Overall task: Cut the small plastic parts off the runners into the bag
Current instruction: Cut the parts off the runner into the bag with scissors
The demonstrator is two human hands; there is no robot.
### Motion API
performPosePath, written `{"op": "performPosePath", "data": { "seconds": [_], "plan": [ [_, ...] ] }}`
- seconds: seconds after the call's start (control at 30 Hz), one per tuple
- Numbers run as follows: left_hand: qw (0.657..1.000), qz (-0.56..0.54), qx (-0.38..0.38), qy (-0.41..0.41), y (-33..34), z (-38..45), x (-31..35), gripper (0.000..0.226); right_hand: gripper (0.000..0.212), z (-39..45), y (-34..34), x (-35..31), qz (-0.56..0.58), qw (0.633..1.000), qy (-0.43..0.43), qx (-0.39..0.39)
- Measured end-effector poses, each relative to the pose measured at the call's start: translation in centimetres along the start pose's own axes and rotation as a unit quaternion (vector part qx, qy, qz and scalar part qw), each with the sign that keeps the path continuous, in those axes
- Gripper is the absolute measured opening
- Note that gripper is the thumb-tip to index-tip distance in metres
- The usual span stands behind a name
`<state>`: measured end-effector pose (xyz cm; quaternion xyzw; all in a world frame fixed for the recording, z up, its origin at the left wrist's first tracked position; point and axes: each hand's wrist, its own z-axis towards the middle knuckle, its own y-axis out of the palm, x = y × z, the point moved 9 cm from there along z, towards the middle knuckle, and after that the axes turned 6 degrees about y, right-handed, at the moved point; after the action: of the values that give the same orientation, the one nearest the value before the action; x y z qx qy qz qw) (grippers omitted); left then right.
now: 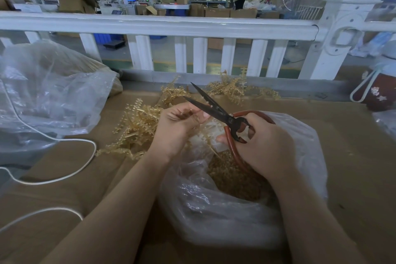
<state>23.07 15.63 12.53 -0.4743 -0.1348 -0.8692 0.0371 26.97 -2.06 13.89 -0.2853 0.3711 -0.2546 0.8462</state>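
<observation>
The left hand [177, 126] has its fingers [182, 113] curled together, pinching a thin amber runner [194, 113] whose small parts poke out just beside the fingertips. The right hand [265, 143] has its fingers clamped through the red loops of the scissors [216, 109]; the dark blades stand apart, their inner ends touching the runner right at the left fingertips. Both hands hover above the open clear bag [214, 210], where cut amber parts [233, 176] lie heaped. More runners [139, 126] are piled on the cardboard-covered bench [353, 156] just left of the left hand and beyond, near the white railing [160, 25]
</observation>
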Motion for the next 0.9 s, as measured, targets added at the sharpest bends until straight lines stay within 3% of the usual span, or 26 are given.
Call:
{"op": "performPosePath", "data": {
  "seconds": [0.2, 0.43, 0.9],
  "plan": [
    [1.000, -0.014, -0.021, 0.002, 0.50, -0.02, -0.02, 0.026, 0.069, 0.09, 0.29, 0.15, 0.000, 1.000, 0.017, -0.011],
    [1.000, 0.005, 0.024, 0.007, -0.14, -0.20, 0.10, 0.007, 0.068, 0.07, 0.31, 0.10, 0.014, 1.000, 0.016, -0.017],
    [0.999, 0.042, 0.025, 0.010, -0.37, 0.00, 0.38, 0.011, 0.078, 0.10, 0.28, 0.20, -0.001, 1.000, 0.019, -0.017]
  ]
}}
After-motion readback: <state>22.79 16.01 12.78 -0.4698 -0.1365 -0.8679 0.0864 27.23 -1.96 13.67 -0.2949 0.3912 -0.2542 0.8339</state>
